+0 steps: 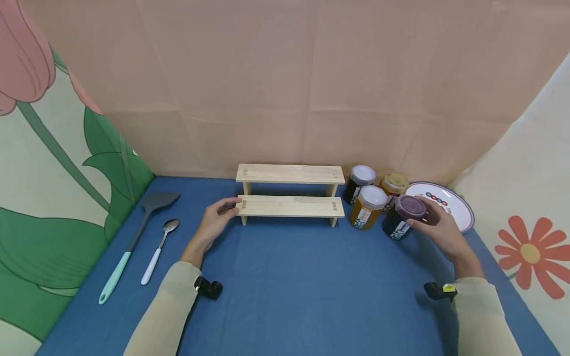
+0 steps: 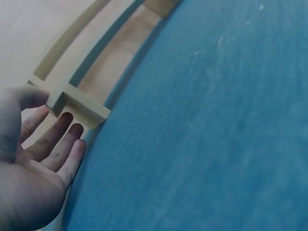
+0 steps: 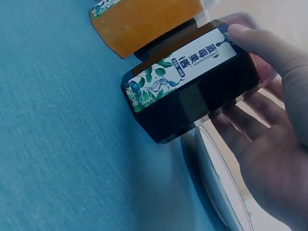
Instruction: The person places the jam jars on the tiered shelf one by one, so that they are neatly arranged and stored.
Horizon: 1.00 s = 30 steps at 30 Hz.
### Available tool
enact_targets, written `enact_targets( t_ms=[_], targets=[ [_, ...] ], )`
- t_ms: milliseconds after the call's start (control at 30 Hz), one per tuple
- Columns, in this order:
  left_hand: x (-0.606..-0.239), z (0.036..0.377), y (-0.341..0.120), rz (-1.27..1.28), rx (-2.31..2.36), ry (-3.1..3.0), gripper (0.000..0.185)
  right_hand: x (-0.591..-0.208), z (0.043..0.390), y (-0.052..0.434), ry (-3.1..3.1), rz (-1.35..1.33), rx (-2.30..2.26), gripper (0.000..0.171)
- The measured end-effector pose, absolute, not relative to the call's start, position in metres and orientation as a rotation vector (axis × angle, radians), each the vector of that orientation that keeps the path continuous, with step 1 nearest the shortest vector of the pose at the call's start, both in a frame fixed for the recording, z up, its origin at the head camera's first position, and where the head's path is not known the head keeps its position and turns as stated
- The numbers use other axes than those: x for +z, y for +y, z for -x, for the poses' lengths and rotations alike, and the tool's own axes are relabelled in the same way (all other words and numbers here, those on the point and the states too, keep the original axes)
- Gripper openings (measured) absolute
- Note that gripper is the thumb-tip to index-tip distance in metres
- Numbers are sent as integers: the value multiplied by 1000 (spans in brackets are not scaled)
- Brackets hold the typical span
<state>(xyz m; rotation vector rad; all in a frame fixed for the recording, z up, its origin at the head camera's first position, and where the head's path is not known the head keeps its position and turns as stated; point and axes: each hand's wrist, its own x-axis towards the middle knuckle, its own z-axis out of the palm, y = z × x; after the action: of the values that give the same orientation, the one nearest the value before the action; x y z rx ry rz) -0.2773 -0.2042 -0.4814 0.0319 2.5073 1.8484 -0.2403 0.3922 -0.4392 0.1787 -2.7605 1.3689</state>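
Observation:
A two-tier wooden rack stands at the back of the blue cloth. My left hand holds the left end of its lower board, thumb on top and fingers below beside the leg; the left wrist view shows the same hold, my left hand on the rack. My right hand grips a dark jam jar with a purple lid, tilted, right of the rack. In the right wrist view, my right hand wraps round the dark jar, thumb on its label.
An amber jar with a white lid, a dark white-lidded jar and a yellow-lidded jar stand by the rack's right end. A white plate lies behind my right hand. A spatula and a spoon lie far left.

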Motion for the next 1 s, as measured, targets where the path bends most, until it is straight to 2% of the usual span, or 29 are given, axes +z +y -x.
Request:
enact_targets(
  t_ms=[700,1000],
  targets=[
    [-488,280,-206,-17,1923,2409,39,-440,236,393,-2682,-45,1380,75],
    [-491,279,-208,-54,1961,2408,38,-401,223,395,-2697,-1,1317,71]
  ],
)
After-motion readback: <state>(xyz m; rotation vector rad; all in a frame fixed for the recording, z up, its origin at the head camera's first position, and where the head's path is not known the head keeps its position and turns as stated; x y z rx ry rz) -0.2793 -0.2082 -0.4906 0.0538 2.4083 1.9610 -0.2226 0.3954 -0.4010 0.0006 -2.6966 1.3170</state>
